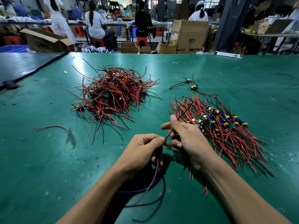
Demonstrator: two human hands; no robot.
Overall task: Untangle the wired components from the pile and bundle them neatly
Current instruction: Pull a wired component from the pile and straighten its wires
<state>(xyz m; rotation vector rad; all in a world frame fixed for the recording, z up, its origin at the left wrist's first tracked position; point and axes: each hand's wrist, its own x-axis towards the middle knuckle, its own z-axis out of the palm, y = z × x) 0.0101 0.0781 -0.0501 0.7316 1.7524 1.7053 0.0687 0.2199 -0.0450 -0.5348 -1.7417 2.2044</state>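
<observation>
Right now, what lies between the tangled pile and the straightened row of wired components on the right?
Only bare green mat. In the head view the tangled pile and the straightened row lie apart, with just their own wire tips reaching in.

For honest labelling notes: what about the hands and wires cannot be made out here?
Head view:
Where the loose wires end inside the left hand: hidden by curled fingers; also blurred below.
The right hand palm, beyond the red wire it pinches: hidden by the hand's back.
Number of parts in the tangled pile: wires overlap.
</observation>
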